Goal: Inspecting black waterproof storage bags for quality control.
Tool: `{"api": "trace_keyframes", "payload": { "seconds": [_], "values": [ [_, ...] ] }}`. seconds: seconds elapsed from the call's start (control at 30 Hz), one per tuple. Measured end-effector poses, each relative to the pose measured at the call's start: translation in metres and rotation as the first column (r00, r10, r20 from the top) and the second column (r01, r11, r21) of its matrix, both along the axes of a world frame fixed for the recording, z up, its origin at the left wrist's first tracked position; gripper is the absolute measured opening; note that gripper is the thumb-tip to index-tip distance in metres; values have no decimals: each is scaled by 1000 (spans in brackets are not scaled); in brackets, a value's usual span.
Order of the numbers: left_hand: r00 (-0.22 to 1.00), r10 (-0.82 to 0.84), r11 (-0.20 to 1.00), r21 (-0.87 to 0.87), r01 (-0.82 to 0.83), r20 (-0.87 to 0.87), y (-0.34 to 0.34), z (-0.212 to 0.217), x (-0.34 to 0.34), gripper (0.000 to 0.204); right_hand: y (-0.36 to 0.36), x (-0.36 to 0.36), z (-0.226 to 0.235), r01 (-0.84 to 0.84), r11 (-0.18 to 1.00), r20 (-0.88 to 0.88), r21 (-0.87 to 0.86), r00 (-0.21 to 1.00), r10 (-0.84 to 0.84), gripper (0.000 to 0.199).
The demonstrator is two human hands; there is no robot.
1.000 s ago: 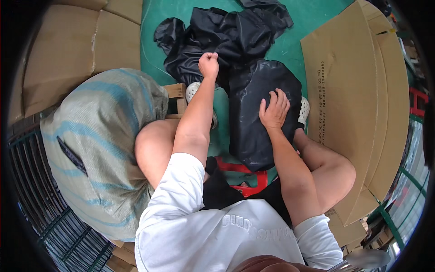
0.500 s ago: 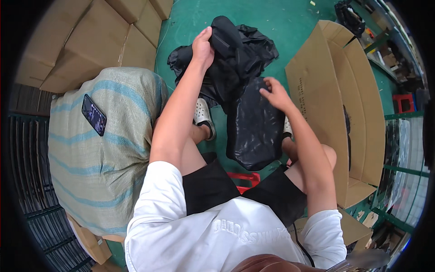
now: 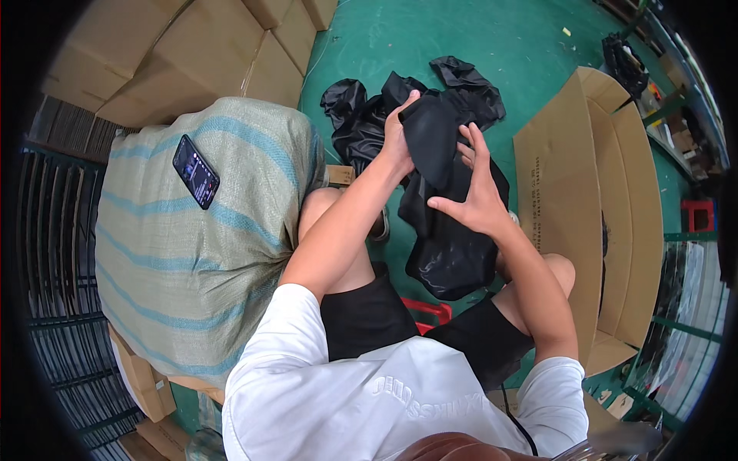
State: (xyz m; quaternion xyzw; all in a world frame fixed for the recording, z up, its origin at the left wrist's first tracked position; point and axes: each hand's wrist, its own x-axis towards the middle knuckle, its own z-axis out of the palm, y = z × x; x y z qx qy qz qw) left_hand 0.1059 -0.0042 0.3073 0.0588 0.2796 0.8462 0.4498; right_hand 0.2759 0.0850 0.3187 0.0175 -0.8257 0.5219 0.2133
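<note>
A dark, soft black piece with a matte face [image 3: 432,138] is gripped at its upper left edge by my left hand [image 3: 396,142], thumb up along the side. Just right of it, my right hand [image 3: 484,192] is open with fingers apart, its thumb pointing toward the piece. I cannot tell whether the thumb touches it. Below hangs a glossy black bag-like piece [image 3: 453,265] between my knees, partly covered by the matte one. Beyond my hands, crumpled shiny black pieces [image 3: 357,127] lie on the green floor.
A tall open cardboard box [image 3: 557,161] stands at my right. On my left a striped woven sack [image 3: 161,253] bulges, with a phone [image 3: 196,172] on top. Stacked cartons [image 3: 207,69] rise behind the sack. Something red [image 3: 430,311] shows between my thighs.
My left hand has come nearer, bringing the matte black piece over the glossy one. My right hand has left the glossy piece's top edge and spread its fingers. The view has shifted slightly.
</note>
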Motion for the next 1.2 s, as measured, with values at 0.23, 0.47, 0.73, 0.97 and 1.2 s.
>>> {"api": "trace_keyframes", "payload": {
  "seconds": [0.23,0.47,0.73,0.97,1.2],
  "values": [
    [992,120,984,-129,-124,-41,1,3,1,34,5,-18,-10,109,974,179,197,973,-145,119],
    [991,102,981,-156,-115,-90,2,5,6,36,9,-28,-15,66,968,130,244,986,-100,107],
    [993,41,988,-141,-56,-109,1,8,13,37,-1,-33,-18,290,913,10,287,952,-305,92],
    [983,-38,922,-385,-35,-180,3,8,-10,35,28,-36,-26,330,944,31,-12,944,-329,30],
    [797,-385,765,-644,-7,-466,-8,13,-26,39,49,-35,-19,168,945,161,-282,979,-126,15]
  ]
}}
